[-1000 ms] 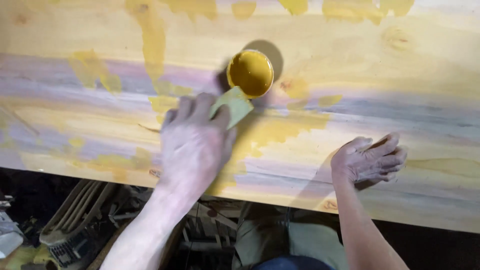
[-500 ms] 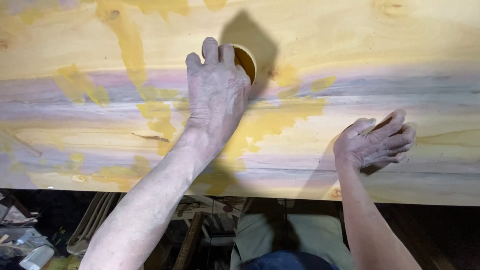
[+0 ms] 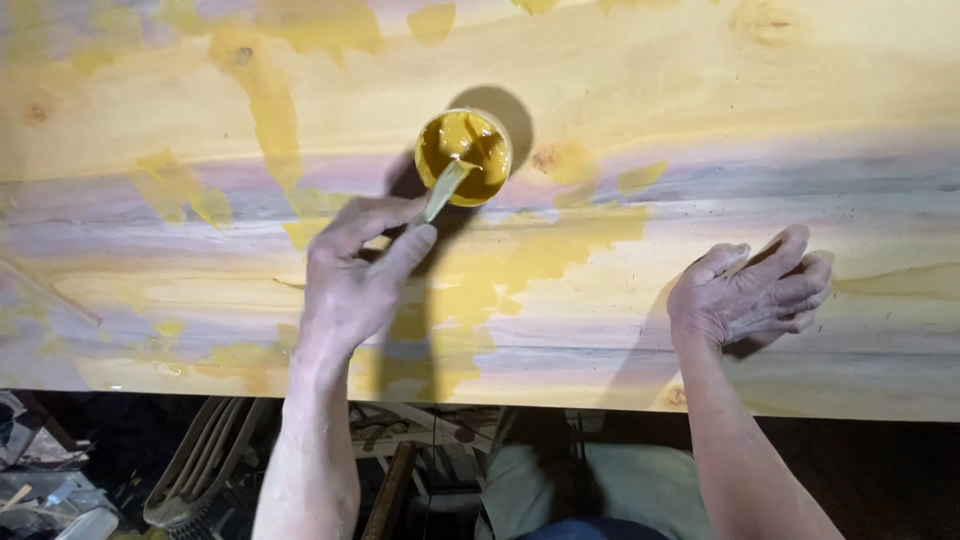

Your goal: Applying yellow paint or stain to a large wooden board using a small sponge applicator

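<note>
Pulled back from over the cup since half a second ago: left hand (image 3: pixel 350 280), now nearer the body and clear of the rim, so that the whole mouth of the cup shows again. Closed in a pinch on a thin flat spreader (image 3: pixel 438 196), thumb and forefinger on its near end, other fingers curled loosely below. Angled up and away from the fingertips, far end of the spreader dipped into the small round cup (image 3: pixel 478 150), coated in the same yellow. Just beyond the fingertips, cup upright on the board, filled with thick yellow paste, dark shadow cast behind and beside it. Under and around the hand, wide pale wooden board (image 3: pixel 700 90), streaked purple-grey along the grain and patched with smeared yellow paste (image 3: pixel 530 255), heaviest between the hand and the near edge and in a trail running away to the far left. Well off to the right, about where it was before: right hand (image 3: pixel 750 295), holding nothing, palm down on bare wood near the front edge, fingers bent and close together, tips touching the board. Nearer than both hands, below the board's edge, dim clutter and pale trousers, too dark to make out.
</note>
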